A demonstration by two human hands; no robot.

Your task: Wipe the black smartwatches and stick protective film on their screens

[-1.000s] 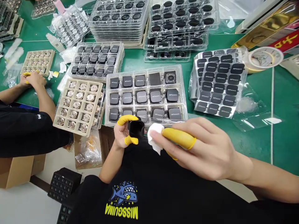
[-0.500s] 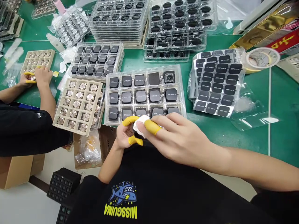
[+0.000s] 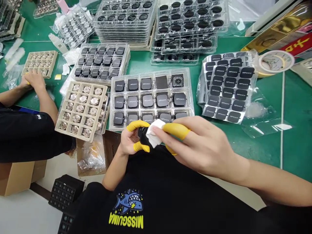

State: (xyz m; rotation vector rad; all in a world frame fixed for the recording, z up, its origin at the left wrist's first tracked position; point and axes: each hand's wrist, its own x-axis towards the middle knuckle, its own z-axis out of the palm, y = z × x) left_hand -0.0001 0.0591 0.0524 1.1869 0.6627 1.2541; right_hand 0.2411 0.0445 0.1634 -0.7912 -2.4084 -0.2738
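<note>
My left hand [image 3: 130, 139], with yellow finger cots on finger and thumb, grips a black watch case [image 3: 143, 135] by its edges. A folded white wipe [image 3: 155, 132] is pinched in my right hand [image 3: 198, 143], which also wears yellow finger cots. The wipe covers the right part of the watch case, so I cannot tell how firmly it touches. Just beyond both hands lies a clear plastic tray [image 3: 151, 92] of black square watch pieces, most with printed covers. In its back row, one watch [image 3: 177, 80] shows its round sensor back.
Sheets of black stickers [image 3: 227, 87] lie at the right, beside a tape roll [image 3: 275, 63]. Stacked clear trays [image 3: 125, 24] stand at the back. A beige tray of round watch parts [image 3: 80, 109] sits left. A co-worker's hands [image 3: 35, 81] work at the far left.
My right hand has moved right with the wipe, uncovering more of the black watch case. My left hand stays almost in place. The co-worker's hands have drawn closer together.
</note>
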